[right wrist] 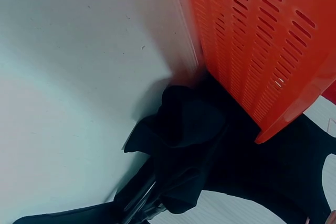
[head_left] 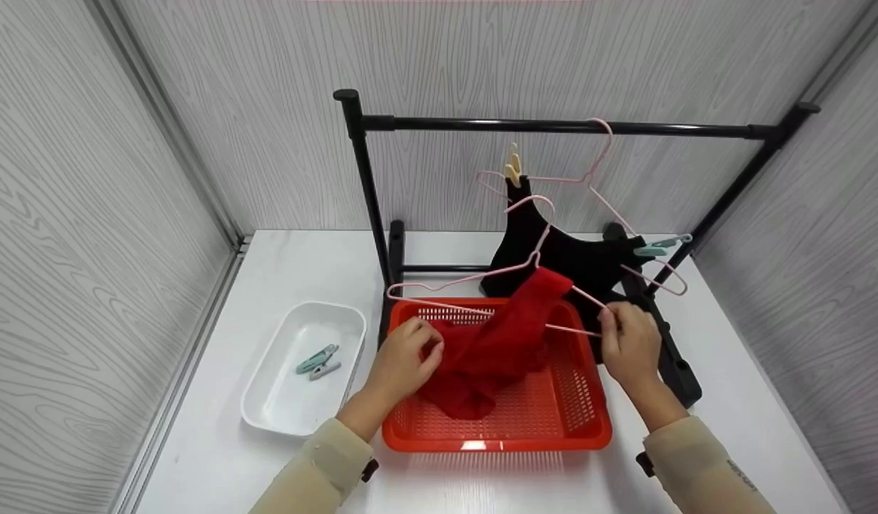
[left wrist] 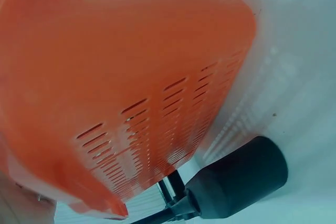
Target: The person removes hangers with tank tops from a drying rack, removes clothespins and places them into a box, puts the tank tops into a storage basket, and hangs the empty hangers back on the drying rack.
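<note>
pink hanger [head_left: 535, 258]: while the right hand [head_left: 630, 343] is pinching its right end, it is tilting over the back edge of the red basket [head_left: 496, 445].
red garment [head_left: 507, 335]: is draping from it into the basket.
left hand [head_left: 405, 357]: is curling beside the garment; cannot tell if pinching.

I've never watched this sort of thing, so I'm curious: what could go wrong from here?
The red garment may slip along or off the lower pink hanger: only its upper part is on there, while the rest droops over the red basket. That hanger could tip, since the right hand grips one end and no hand holds the other. Its hook, which overlaps the black garment in the head view, might also snag that cloth.
</note>
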`<state>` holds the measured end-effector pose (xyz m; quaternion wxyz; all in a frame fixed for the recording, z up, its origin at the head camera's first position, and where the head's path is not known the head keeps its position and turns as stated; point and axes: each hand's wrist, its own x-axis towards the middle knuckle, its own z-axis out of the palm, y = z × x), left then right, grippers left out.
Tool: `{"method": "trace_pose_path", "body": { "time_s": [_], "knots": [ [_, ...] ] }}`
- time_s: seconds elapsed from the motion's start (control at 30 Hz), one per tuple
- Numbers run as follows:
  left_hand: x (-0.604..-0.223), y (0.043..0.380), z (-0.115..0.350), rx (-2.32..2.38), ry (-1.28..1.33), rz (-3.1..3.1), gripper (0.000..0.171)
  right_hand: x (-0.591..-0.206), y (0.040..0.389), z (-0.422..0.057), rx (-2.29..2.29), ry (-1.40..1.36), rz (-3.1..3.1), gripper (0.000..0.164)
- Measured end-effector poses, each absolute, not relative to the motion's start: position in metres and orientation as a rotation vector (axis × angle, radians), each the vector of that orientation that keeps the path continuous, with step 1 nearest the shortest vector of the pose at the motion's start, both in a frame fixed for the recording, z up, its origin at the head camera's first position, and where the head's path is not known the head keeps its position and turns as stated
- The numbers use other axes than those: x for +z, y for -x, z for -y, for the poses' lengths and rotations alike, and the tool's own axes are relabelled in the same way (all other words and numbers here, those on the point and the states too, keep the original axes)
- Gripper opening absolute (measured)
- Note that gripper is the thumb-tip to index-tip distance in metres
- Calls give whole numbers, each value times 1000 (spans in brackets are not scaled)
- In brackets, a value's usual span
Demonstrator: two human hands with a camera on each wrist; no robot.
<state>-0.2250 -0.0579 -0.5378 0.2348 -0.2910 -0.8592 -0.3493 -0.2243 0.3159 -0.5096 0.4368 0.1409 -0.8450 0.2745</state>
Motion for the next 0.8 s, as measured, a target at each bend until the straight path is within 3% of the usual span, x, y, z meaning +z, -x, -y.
{"method": "trace_pose_path", "body": {
  "time_s": [0.8],
  "knots": [
    [-487,242,62,-751,609,2084,20,-506,225,-315,683,-348,2113,10]
  ]
}}
